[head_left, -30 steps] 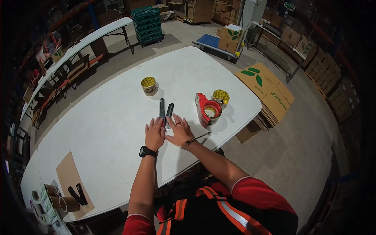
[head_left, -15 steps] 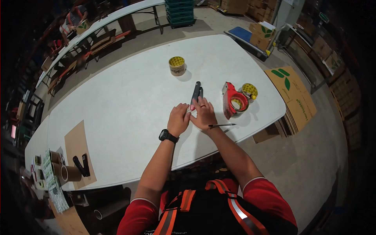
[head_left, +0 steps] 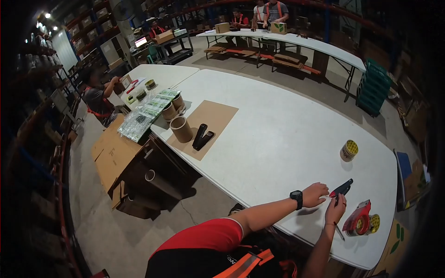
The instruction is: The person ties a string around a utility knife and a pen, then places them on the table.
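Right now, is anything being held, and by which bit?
The left hand and right hand are at the near end of a dark tool, but I can't tell if either grips it.

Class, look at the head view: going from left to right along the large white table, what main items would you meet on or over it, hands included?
Open cardboard tube, black V-shaped tool, black wristwatch, left hand, right hand, red tape dispenser.

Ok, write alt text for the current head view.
A person's left hand and right hand are close together at dark tools on a white table, near a red tape dispenser and tape rolls. A brown sheet and cardboard tubes sit farther along; other people are at tables in the background.
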Available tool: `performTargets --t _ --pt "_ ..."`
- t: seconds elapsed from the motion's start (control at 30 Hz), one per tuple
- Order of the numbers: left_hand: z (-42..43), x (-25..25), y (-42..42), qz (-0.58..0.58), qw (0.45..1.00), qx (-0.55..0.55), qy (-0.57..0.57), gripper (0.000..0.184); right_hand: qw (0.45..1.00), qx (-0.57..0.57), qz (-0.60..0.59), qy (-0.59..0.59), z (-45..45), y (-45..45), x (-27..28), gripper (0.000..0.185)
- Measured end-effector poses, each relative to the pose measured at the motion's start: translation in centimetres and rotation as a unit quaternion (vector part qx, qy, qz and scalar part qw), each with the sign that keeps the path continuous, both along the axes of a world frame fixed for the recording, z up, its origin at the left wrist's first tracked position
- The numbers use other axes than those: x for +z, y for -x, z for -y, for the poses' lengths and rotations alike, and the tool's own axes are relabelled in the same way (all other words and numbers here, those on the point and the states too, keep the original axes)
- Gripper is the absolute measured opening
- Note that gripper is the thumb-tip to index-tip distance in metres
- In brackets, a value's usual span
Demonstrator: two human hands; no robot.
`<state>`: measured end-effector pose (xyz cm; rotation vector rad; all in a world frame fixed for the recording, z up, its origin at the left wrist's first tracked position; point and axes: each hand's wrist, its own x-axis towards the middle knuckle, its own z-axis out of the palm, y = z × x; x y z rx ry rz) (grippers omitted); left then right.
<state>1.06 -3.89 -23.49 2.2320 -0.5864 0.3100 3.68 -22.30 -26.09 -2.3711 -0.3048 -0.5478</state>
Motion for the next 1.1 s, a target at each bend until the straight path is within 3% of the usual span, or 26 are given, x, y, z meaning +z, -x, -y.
performTargets --t 0.3,1.1 --pt "-0.3 -0.6 -0.1 0.021 1.000 0.002 0.012 0.030 0.999 -0.036 -0.006 -0.031 0.3 -0.1 -0.7 0.019" --pt "-0.8 -0.2 -0.3 -0.008 0.999 -0.011 0.036 0.031 0.996 -0.084 -0.003 0.011 0.6 -0.6 -0.9 0.013"
